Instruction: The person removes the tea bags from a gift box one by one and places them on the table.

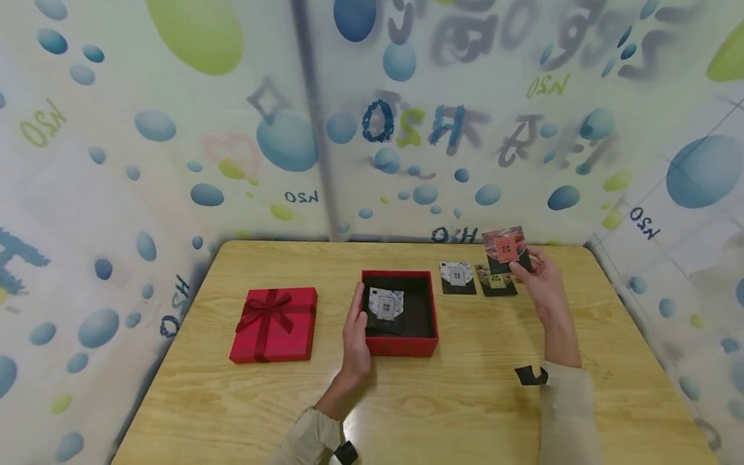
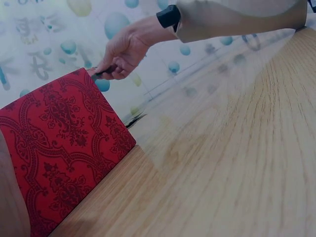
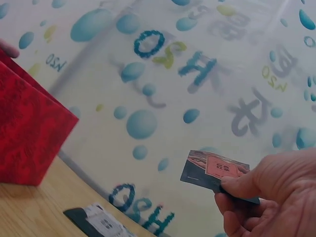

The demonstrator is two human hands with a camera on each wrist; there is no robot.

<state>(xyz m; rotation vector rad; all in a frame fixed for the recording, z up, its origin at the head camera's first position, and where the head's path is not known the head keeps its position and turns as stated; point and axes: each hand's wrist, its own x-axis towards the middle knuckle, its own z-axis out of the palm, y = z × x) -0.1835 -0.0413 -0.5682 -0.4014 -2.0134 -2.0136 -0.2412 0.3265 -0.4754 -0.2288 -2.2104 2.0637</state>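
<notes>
Hands work apart: the left hand (image 1: 356, 336) lies flat-fingered against the open red box (image 1: 400, 345) mid-desk, while the right hand (image 1: 540, 282) pinches a packet (image 1: 506, 248) lifted off to the box's right, nearer that hand.

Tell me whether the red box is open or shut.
Open. The box shows its dark inside with one packet in it; its bow-tied lid lies apart on the table, to its left.

Bright even light, backdrop blurred (fisheye edges).
</notes>
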